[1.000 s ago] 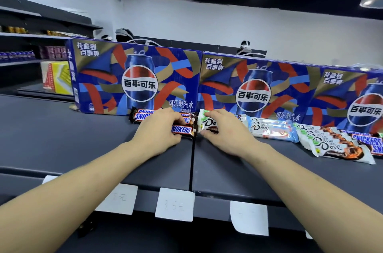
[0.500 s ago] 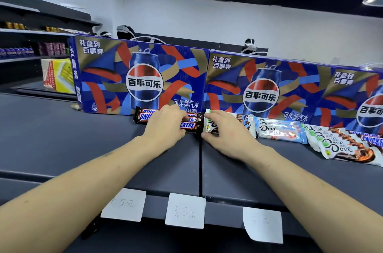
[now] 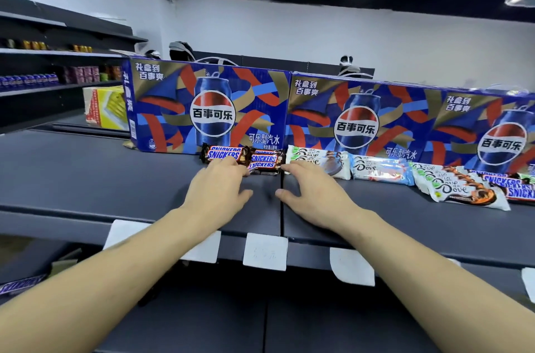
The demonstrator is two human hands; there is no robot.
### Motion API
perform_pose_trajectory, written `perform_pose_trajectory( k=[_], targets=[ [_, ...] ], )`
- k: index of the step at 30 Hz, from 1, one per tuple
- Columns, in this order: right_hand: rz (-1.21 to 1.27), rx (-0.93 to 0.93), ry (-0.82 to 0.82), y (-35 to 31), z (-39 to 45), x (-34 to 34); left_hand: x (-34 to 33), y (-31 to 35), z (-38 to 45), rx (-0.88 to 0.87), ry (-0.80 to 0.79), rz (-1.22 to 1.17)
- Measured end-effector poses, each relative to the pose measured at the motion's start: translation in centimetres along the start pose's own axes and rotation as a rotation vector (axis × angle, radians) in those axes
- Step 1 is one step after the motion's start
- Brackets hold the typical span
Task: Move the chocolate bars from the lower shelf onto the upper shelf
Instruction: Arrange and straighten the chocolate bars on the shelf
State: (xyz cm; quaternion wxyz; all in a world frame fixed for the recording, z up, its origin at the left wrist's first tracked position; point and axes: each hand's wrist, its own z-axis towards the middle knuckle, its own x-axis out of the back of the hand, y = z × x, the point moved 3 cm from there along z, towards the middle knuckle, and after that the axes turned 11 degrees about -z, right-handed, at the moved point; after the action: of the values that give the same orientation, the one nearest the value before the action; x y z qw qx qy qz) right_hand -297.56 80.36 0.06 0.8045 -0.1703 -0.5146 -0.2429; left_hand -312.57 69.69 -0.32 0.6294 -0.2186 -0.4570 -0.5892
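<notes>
Snickers bars point(image 3: 246, 157) just beyond left hand point(image 3: 215, 193) fingertips; both hands' fingers loose, spread.

Snickers bars point(image 3: 243, 158) left of Dove bars point(image 3: 318, 163), before Pepsi boxes point(image 3: 202, 106).

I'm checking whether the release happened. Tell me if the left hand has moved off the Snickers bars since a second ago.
Yes. The left hand has drawn back toward the shelf's front edge; only its fingertips remain by the Snickers bars, which lie against the Pepsi box.
</notes>
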Motion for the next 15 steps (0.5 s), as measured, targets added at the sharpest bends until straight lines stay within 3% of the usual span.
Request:
perform_pose_trajectory(
  k=[15],
  targets=[
    [0.108, -0.016, 0.058, -8.7, -15.7, 2.6, 3.9, 5.5, -16.8, -0.042, 0.007, -0.007]
  ],
)
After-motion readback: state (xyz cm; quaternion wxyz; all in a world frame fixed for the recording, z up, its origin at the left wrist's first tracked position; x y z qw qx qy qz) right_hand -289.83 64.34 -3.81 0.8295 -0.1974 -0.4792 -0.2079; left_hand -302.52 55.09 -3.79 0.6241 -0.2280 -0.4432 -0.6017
